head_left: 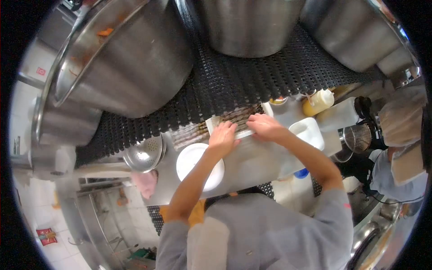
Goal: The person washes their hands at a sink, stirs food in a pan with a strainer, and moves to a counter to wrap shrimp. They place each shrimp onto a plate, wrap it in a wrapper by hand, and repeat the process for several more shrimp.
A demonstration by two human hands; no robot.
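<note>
Head view shows both your hands down on a white tray (pixel 215 120) of skewers (pixel 238 116), and that tray is the landmark for everything else. Your left hand (pixel 222 137) lies flat, fingers spread and loose, on the tray's near-left edge; it grips nothing. Your right hand (pixel 265 126) rests on the tray's near-right side with fingers curled down onto the skewers, though you cannot tell whether they pinch one.

The skewers lie side by side across the tray, which sits on the steel counter (pixel 252 164) against the black rubber mat (pixel 234 76). They look light and thin, the sticks stiff, the meat on them soft and probably greasy, so take one by its bare stick end rather than the meat. The tray itself looks rigid and light; hold it by its rim.

Counting: one tray, too many skewers packed together to number. One round white plate (pixel 193 159) sits just nearer you than the tray, to its left. One colander (pixel 144 154) lies farther left. One white square dish (pixel 308 131) sits just right of the tray, with one yellow squeeze bottle (pixel 318 101) beyond it. Three big steel pots (pixel 135 58) stand beyond the tray on the mat. Another person (pixel 400 153) stands well off to the right.
</note>
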